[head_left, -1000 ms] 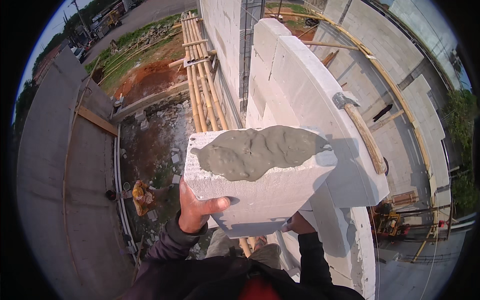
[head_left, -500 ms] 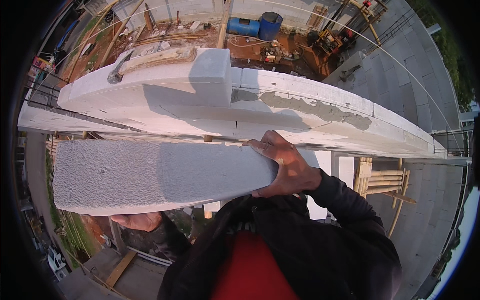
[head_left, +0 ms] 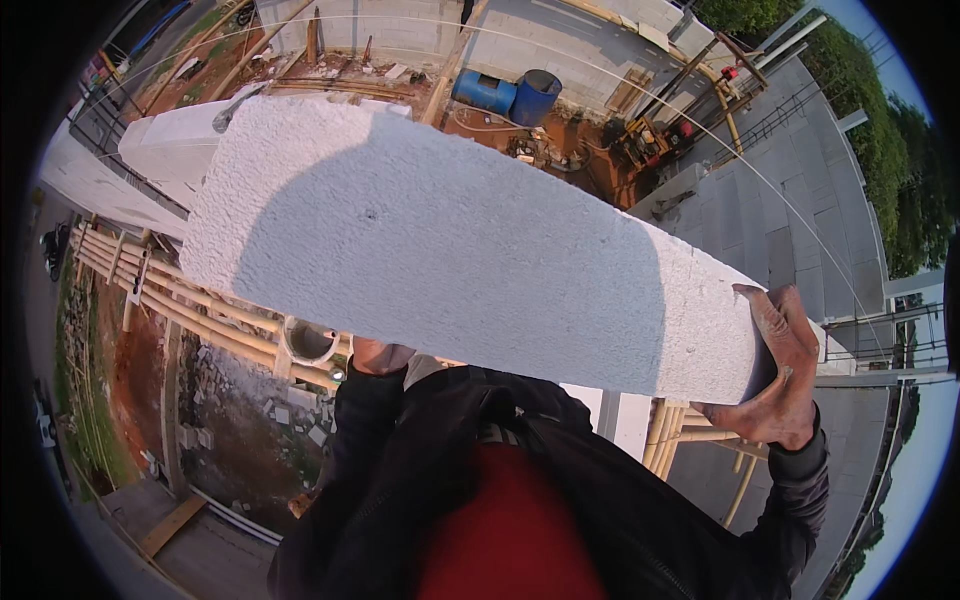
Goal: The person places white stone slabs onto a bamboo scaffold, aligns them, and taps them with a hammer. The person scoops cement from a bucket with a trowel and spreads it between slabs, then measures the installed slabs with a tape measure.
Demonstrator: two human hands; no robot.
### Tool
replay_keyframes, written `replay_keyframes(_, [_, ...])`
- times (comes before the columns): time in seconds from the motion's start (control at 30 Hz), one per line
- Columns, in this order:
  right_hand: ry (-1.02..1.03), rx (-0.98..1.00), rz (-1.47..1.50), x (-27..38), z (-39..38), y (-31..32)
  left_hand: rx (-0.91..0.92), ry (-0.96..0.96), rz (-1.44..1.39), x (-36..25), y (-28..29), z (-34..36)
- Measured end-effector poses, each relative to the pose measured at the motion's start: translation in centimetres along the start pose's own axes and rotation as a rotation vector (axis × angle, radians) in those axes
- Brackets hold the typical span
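White oblong rough-faced masonry block (head_left: 450, 250) held up, hiding part of the whitish masonry wall (head_left: 165, 145); right hand (head_left: 785, 365) clamps its end, left hand (head_left: 380, 356) meets its near edge, finger closure indeterminable, so level, evenly shared support seems advisable.

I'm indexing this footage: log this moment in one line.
left hand: partly hidden beneath white block | right hand: gripping its right end | nearby: bamboo poles, blue drums

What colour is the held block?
The block is white, bluish grey where shaded; the head view shows it best.
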State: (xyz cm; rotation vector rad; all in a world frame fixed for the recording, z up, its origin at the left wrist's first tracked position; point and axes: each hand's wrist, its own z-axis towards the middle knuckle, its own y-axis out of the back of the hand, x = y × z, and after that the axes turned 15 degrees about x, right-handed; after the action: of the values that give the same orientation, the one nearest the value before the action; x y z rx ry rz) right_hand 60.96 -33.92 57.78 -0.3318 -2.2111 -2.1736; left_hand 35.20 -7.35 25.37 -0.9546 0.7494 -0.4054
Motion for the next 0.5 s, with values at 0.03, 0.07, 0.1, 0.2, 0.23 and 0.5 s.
replay_keyframes(0.03, [-0.055, 0.02, -0.066, -0.1, -1.0, 1.5, 0.07, -0.006, -0.043, 0.9, -1.5, 2.1])
replay_keyframes(0.07, [-0.102, 0.041, -0.135, -0.6, -2.1, 2.4, 0.141, -0.013, -0.067, 1.6, -3.8, 4.7])
replay_keyframes(0.1, [-0.113, 0.007, -0.201, -1.4, -3.7, 3.0, 0.215, -0.009, -0.101, 2.5, -6.3, 7.5])
replay_keyframes(0.2, [-0.189, -0.046, -0.317, -3.9, -7.0, 4.5, 0.374, 0.005, -0.131, 6.3, -8.8, 12.0])
replay_keyframes(0.23, [-0.249, -0.015, -0.323, -3.9, -7.4, 5.6, 0.363, 0.036, -0.142, 7.9, -8.4, 12.8])
replay_keyframes(0.5, [-0.22, -0.03, -0.351, -8.4, -4.3, 7.9, 0.328, 0.076, -0.08, 12.6, -6.3, 16.7])
